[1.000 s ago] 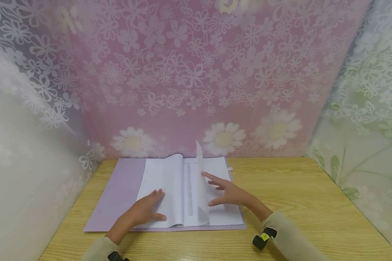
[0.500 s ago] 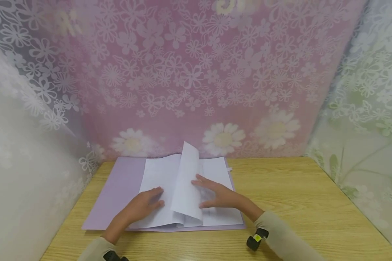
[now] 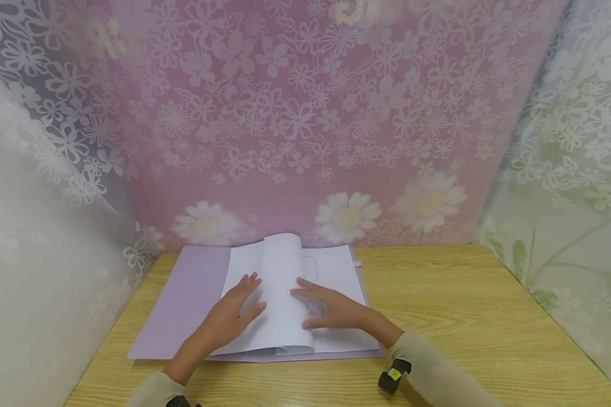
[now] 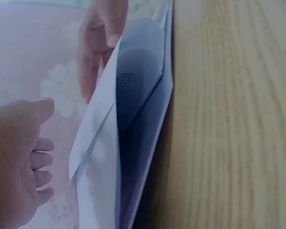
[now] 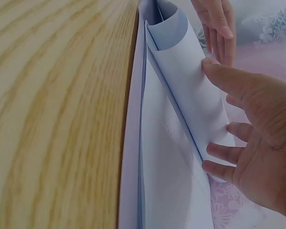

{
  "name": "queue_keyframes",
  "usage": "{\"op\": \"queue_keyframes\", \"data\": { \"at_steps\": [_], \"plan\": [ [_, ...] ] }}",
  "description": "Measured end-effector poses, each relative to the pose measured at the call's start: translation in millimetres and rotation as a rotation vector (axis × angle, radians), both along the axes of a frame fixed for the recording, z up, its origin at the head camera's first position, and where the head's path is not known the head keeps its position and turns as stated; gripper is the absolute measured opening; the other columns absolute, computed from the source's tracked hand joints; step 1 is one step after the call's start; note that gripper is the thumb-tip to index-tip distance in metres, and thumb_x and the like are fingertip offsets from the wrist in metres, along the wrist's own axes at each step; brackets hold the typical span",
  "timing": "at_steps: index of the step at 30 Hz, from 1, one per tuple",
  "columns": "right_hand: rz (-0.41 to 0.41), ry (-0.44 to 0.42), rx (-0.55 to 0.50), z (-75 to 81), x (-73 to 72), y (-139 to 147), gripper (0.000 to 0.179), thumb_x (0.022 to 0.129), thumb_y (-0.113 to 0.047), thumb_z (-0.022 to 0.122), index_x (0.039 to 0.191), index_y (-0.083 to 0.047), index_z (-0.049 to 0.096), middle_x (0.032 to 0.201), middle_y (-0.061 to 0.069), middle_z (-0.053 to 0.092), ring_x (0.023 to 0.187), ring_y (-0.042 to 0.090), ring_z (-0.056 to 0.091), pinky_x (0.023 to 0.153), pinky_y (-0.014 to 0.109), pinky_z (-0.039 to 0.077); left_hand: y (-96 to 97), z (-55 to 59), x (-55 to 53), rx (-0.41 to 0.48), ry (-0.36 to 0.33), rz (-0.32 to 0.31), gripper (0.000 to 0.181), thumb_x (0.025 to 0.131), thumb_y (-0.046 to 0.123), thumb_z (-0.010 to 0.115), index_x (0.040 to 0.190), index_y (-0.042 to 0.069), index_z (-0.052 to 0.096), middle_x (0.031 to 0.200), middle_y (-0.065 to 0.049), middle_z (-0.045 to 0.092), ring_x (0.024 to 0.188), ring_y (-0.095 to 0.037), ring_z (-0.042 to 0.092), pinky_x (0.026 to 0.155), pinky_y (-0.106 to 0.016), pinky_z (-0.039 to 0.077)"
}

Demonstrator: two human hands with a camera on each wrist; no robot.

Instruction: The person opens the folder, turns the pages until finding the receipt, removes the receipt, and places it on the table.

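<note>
A lilac folder (image 3: 190, 299) lies spread on the table, full of white sheets. One white sheet (image 3: 283, 294) curves over the middle toward the left. Its rolled bend shows in the right wrist view, where the thumb and fingertips of my right hand (image 5: 269, 138) touch the curved paper (image 5: 193, 81). In the head view, my right hand (image 3: 338, 309) reaches in from the right with fingers extended. My left hand (image 3: 223, 319) is over the left-hand pages, fingers spread. The left wrist view shows my left hand (image 4: 14, 157) beside the lifted paper (image 4: 99, 162), holding nothing.
Light wooden tabletop (image 3: 463, 316) extends right of the folder and in front of it. A pink floral backdrop (image 3: 295, 141) rises behind the table, with pale floral sheets at both sides. A small tab (image 3: 357, 264) sticks out at the folder's right edge.
The sheet, upright near the right hand a second ago, has swung left and now curves over the middle. The right hand has moved left with it; the left hand has shifted slightly right.
</note>
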State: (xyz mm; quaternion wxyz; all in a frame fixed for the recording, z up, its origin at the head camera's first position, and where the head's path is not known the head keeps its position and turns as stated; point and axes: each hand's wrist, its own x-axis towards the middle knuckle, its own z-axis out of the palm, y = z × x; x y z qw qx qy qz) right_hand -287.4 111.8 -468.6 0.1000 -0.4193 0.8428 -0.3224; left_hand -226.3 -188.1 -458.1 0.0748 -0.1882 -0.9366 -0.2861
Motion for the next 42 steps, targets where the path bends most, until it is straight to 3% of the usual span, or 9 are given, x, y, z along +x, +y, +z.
{"op": "queue_keyframes", "data": {
  "at_steps": [4,9,17,19,26,32,42],
  "plan": [
    [-0.007,-0.015,-0.005,-0.3,3.1,-5.0,0.073,0.092,-0.045,0.074,0.156,-0.025,0.044,0.171,0.006,0.022,0.157,0.028,0.023,0.124,0.056,0.028,8.2,-5.6,0.0,-0.048,-0.04,-0.044,0.073,0.101,0.054,0.057,0.156,0.008,0.042,0.167,-0.01,0.031,0.156,-0.035,0.024,0.121,-0.062,0.03],
    [-0.023,-0.052,-0.018,-0.6,8.5,-12.1,0.072,0.093,-0.045,0.073,0.156,-0.024,0.044,0.171,0.006,0.022,0.157,0.029,0.023,0.124,0.056,0.028,13.7,-11.0,-1.0,-0.075,-0.08,-0.051,0.076,0.1,0.056,0.056,0.156,0.007,0.041,0.166,-0.011,0.032,0.156,-0.037,0.024,0.122,-0.061,0.029],
    [-0.036,-0.096,-0.059,-3.9,15.2,-24.0,0.07,0.095,-0.041,0.072,0.155,-0.021,0.044,0.169,0.011,0.025,0.151,0.029,0.039,0.115,0.046,0.045,13.2,-14.2,-1.8,-0.089,-0.085,-0.048,0.076,0.1,0.053,0.059,0.155,0.005,0.041,0.165,-0.014,0.033,0.155,-0.039,0.026,0.121,-0.061,0.03],
    [-0.034,-0.1,-0.056,-5.7,15.7,-26.6,0.069,0.095,-0.041,0.072,0.155,-0.02,0.044,0.169,0.011,0.027,0.149,0.028,0.042,0.116,0.044,0.045,12.6,-14.8,-2.1,-0.092,-0.088,-0.046,0.076,0.1,0.052,0.059,0.156,0.005,0.041,0.166,-0.014,0.032,0.155,-0.039,0.026,0.122,-0.061,0.03],
    [-0.005,-0.021,-0.002,-6.8,15.3,-37.0,0.061,0.097,-0.034,0.071,0.151,-0.014,0.05,0.164,0.011,0.038,0.152,0.028,0.037,0.122,0.047,0.035,10.7,-15.5,-2.0,-0.096,-0.094,-0.028,0.075,0.099,0.05,0.062,0.155,0.005,0.041,0.165,-0.015,0.034,0.154,-0.04,0.029,0.12,-0.061,0.032],
    [0.014,0.056,0.066,-4.4,14.8,-43.3,0.054,0.096,-0.03,0.072,0.145,-0.011,0.058,0.162,0.012,0.04,0.149,0.028,0.041,0.122,0.046,0.036,6.8,-19.6,-2.1,-0.099,-0.118,-0.036,0.075,0.098,0.048,0.064,0.155,0.004,0.042,0.164,-0.016,0.035,0.153,-0.041,0.03,0.119,-0.062,0.033],
    [0.03,0.069,0.126,-7.0,13.7,-47.4,0.052,0.097,-0.028,0.071,0.146,-0.013,0.057,0.164,0.01,0.037,0.15,0.025,0.04,0.122,0.042,0.037,1.9,-31.5,-5.8,-0.128,-0.208,-0.033,0.078,0.096,0.05,0.066,0.153,0.003,0.044,0.161,-0.018,0.039,0.151,-0.041,0.035,0.118,-0.061,0.034]
  ]
}}
